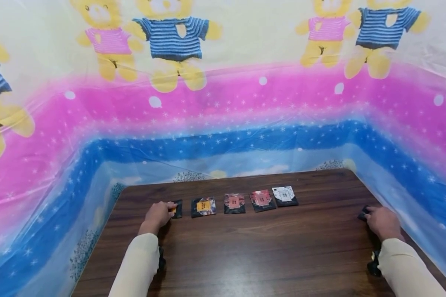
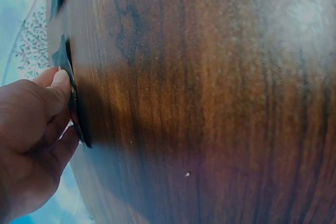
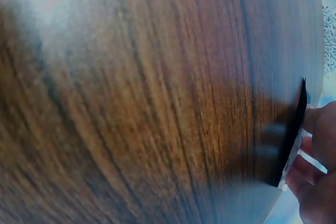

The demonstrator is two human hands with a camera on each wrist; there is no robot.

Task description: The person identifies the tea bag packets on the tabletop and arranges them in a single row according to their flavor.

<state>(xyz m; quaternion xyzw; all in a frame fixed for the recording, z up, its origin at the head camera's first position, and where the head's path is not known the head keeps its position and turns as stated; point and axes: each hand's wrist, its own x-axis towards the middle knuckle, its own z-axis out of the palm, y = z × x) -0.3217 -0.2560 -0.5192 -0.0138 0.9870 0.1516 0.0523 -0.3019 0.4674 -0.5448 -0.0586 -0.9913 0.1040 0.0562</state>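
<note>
At the left end of a row of small flat sachets, my left hand pinches a black sachet with a yellow label. In the left wrist view that sachet is seen edge-on between thumb and fingers, close to the table. Far to the right, my right hand grips a dark sachet near the table's right edge. The right wrist view shows this sachet tilted, its black side towards the camera; its front is hidden.
Along the back of the brown wooden table lie a yellow-labelled sachet, two red-labelled sachets, one nearer the left and one beside it, and a white-fronted sachet. A bear-printed cloth surrounds the table's back and sides.
</note>
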